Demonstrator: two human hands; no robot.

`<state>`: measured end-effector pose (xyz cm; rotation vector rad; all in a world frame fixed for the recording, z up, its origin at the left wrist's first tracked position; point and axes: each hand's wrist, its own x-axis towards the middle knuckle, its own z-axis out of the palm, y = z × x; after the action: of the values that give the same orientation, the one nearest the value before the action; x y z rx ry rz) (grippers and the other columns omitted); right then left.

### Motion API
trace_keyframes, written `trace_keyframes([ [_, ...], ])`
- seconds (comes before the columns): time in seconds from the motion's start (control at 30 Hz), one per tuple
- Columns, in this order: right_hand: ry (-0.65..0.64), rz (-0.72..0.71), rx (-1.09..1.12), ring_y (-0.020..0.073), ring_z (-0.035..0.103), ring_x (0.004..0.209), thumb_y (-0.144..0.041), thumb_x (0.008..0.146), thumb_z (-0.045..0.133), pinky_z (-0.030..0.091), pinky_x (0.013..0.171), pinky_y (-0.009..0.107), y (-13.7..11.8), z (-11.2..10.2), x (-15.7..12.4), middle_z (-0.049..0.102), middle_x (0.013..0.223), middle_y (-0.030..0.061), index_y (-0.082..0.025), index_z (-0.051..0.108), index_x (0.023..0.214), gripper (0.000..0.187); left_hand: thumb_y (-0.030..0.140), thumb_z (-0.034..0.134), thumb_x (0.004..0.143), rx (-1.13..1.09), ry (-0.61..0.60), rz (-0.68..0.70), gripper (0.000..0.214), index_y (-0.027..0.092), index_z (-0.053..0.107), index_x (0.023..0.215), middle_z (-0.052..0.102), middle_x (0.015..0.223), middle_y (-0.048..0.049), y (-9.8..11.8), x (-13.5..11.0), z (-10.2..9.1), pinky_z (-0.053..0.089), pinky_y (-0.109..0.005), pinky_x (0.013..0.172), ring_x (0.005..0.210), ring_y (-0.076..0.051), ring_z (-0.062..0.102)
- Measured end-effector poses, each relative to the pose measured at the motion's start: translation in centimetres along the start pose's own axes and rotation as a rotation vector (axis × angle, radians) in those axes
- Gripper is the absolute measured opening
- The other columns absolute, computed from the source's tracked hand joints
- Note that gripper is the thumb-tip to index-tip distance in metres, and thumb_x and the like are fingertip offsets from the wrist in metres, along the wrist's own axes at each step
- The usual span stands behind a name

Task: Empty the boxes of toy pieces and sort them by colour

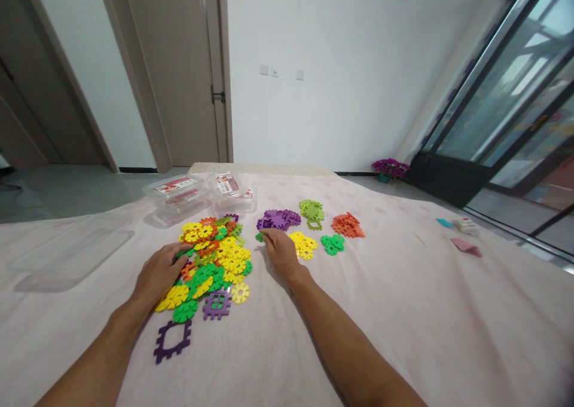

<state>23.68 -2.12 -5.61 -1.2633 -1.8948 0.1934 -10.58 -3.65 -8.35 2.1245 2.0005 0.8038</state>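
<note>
A mixed heap of flat plastic snowflake pieces (215, 257) in yellow, green, orange and purple lies on a pink cloth (403, 311). My left hand (159, 272) rests on the heap's left side, fingers curled down onto the pieces. My right hand (280, 248) is just right of the heap and pinches a small green piece (259, 236) at its fingertips. Beyond it lie sorted little piles: purple (278, 219), light green (311, 211), orange (347, 225), yellow (304, 244) and green (332, 244). Two purple square frames (173, 340) lie near the heap's front.
Clear plastic boxes (200, 195) stand behind the heap, and a clear lid (67, 251) lies at the left. Small items, blue, white and pink (464, 236), sit at the right. A door (179, 66), a potted purple plant (389, 169) and glass doors (515, 108) surround the area.
</note>
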Motion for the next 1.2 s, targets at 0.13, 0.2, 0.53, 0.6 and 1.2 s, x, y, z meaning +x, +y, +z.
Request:
trace_keyframes([
  [0.13, 0.258, 0.161, 0.0, 0.0224, 0.065, 0.107, -0.021, 0.093, 0.049, 0.047, 0.099, 0.036, 2.9, -3.5, 1.5, 0.074, 0.114, 0.0087, -0.019, 0.072, 0.111, 0.029, 0.044, 0.044, 0.09, -0.006, 0.005, 0.019, 0.046, 0.024, 0.072, 0.12, 0.066, 0.134, -0.0094, -0.5, 0.1, 0.3, 0.044, -0.042, 0.109, 0.125, -0.029, 0.06],
  [0.2, 0.33, 0.278, -0.057, 0.0228, 0.066, 0.102, -0.021, 0.092, 0.047, 0.048, 0.096, 0.035, 4.4, -5.5, 2.0, 0.075, 0.109, 0.0089, -0.018, 0.073, 0.107, 0.031, 0.044, 0.044, 0.091, -0.006, 0.005, 0.024, 0.046, 0.024, 0.073, 0.119, 0.066, 0.134, -0.0095, -0.6, 0.2, 0.4, 0.044, -0.043, 0.109, 0.125, -0.029, 0.06],
  [0.53, 0.46, 0.683, -0.328, 0.0243, 0.063, 0.09, -0.026, 0.086, 0.05, 0.045, 0.083, 0.034, 8.9, -11.6, -0.1, 0.075, 0.096, 0.0083, -0.022, 0.078, 0.092, 0.029, 0.042, 0.042, 0.091, -0.005, -0.028, -0.006, 0.047, 0.023, 0.071, 0.122, 0.064, 0.136, -0.0107, -0.4, 0.2, 0.2, 0.042, -0.045, 0.11, 0.126, -0.029, 0.058],
  [0.6, 0.499, 0.689, -0.365, 0.0251, 0.062, 0.09, -0.028, 0.085, 0.051, 0.044, 0.083, 0.035, 9.3, -11.9, -0.2, 0.074, 0.097, 0.0104, -0.021, 0.078, 0.09, 0.028, 0.043, 0.041, 0.091, -0.003, -0.031, 0.0, 0.047, 0.023, 0.071, 0.122, 0.065, 0.136, -0.0106, -0.4, 0.2, 0.2, 0.042, -0.044, 0.11, 0.127, -0.029, 0.058],
  [1.2, 0.157, 0.097, -0.03, 0.0204, 0.066, 0.091, -0.023, 0.089, 0.057, 0.05, 0.088, 0.034, 2.6, -3.8, 1.4, 0.075, 0.096, 0.005, -0.022, 0.075, 0.093, 0.019, 0.042, 0.043, 0.09, 0.011, -0.006, -0.019, 0.044, 0.024, 0.072, 0.119, 0.066, 0.136, -0.0084, 0.6, -0.1, -0.4, 0.044, -0.041, 0.109, 0.126, -0.027, 0.06],
])
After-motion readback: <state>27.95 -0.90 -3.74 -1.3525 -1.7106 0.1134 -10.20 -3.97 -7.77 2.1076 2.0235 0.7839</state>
